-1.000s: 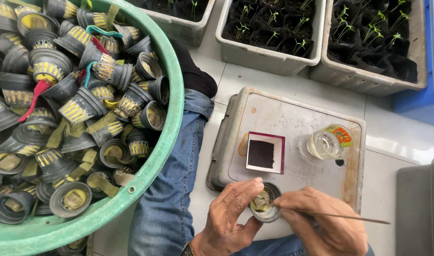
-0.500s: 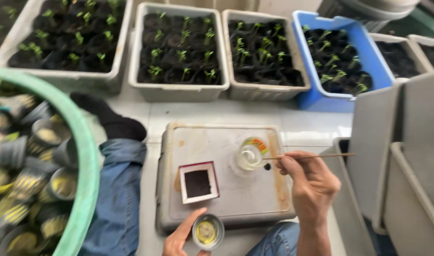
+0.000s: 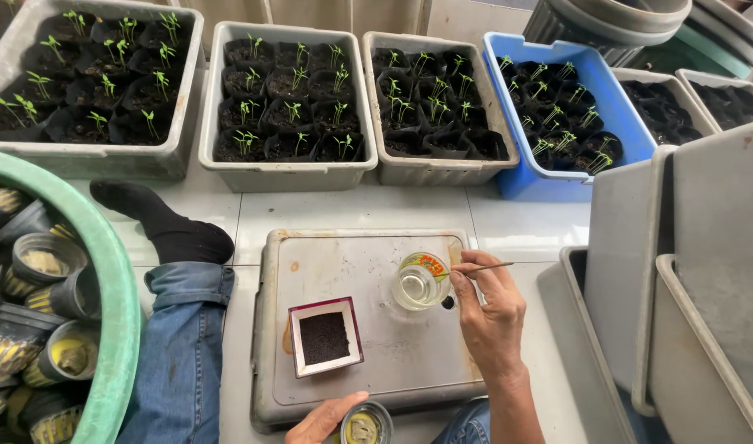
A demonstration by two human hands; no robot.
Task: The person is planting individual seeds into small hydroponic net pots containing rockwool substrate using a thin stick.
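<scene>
I see my right hand (image 3: 490, 306) pinching a thin stick (image 3: 482, 267), its tip at the small glass cup (image 3: 418, 281) on the upturned grey tray (image 3: 311, 271); my left hand (image 3: 323, 419) curls round a little pot (image 3: 365, 426) at the tray's near edge, seemingly not yet planted; many pots wait in the green tub (image 3: 117, 304); seedling trays (image 3: 288, 168) and stacked bins (image 3: 689, 271) crowd the far and right sides; open tray surface lies between the square dish of dark grains (image 3: 325, 336) and the cup

Around the grey upturned tray (image 3: 376, 362), colours vary. On it sit a square dish (image 3: 325, 337), white with a maroon rim and black grains inside, and a clear cup (image 3: 418, 284) with a red-and-yellow label. Left of the tray: blue jeans (image 3: 179, 353), a black sock (image 3: 159, 218), a green basin (image 3: 117, 329). Behind it: grey tubs (image 3: 286, 177), one blue tub (image 3: 615, 111), with green seedlings (image 3: 294, 111) in black soil.
</scene>
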